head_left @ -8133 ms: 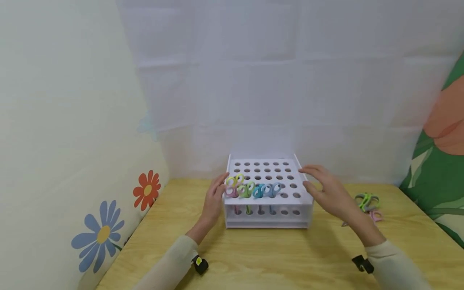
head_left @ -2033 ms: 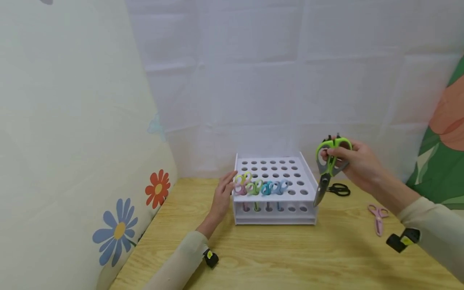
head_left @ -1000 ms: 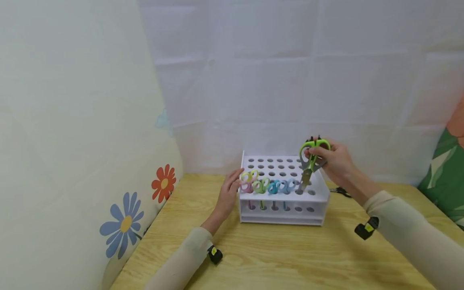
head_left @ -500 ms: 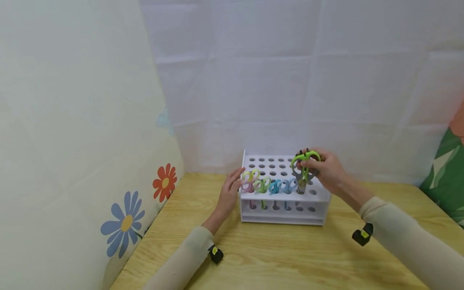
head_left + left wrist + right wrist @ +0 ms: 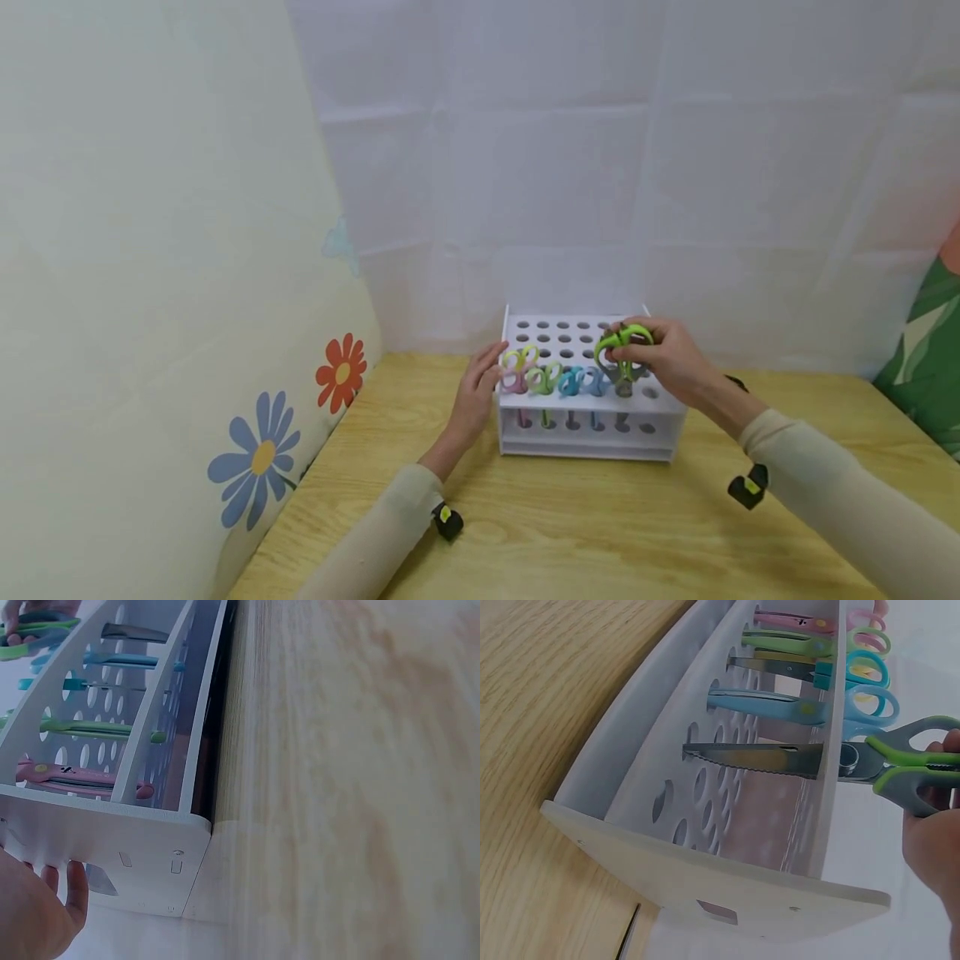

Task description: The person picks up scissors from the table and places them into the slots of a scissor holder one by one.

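Observation:
My right hand (image 5: 678,362) pinches the handles of green-and-grey scissors (image 5: 765,759). Their blades pass down through a front-row hole of the white rack (image 5: 585,448), with the tip at a hole in its lower shelf. My left hand (image 5: 471,400) rests its fingers against the rack's left side wall. Left of the held pair, pink scissors (image 5: 799,621), light green scissors (image 5: 791,643), teal scissors (image 5: 817,673) and light blue scissors (image 5: 780,705) stand in the front row. Yellow scissors (image 5: 517,358) stand just behind the pink pair.
Part of the black scissors (image 5: 737,382) shows behind my right wrist on the wooden table (image 5: 540,533). Several rack holes behind and to the right hold nothing. A white cloth (image 5: 487,167) hangs behind, and a flowered cloth (image 5: 262,458) stands at the left.
My right hand has carried the green-and-grey scissors from right of the rack leftward, then lowered their blades into the front-row hole. My left hand has stayed at the rack's left side.

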Motion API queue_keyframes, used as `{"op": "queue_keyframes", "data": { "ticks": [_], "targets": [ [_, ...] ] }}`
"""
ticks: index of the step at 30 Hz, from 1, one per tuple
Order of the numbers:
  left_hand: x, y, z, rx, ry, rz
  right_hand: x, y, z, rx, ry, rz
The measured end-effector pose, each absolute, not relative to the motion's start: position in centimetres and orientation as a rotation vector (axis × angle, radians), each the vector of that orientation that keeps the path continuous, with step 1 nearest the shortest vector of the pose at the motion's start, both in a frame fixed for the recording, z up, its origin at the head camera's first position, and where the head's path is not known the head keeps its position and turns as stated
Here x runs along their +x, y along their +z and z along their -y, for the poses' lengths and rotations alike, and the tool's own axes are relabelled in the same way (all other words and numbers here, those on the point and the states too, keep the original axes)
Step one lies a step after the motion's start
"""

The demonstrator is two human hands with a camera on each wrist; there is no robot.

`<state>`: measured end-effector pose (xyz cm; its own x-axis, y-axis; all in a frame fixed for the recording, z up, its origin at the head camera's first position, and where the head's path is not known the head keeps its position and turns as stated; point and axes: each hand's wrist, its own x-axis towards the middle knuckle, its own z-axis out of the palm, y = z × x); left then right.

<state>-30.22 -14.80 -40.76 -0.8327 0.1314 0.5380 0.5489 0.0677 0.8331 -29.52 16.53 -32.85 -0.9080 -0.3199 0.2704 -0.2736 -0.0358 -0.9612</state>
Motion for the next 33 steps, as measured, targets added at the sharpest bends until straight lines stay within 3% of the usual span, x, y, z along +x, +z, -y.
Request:
{"op": "queue_keyframes", "data": {
  "ticks": [33],
  "targets": [
    [-30.0, -40.7, 14.7, -0.630, -1.821, 2.064, -30.0, -34.4, -17.1, -0.626, -1.992, -2.330]
  ]
}}
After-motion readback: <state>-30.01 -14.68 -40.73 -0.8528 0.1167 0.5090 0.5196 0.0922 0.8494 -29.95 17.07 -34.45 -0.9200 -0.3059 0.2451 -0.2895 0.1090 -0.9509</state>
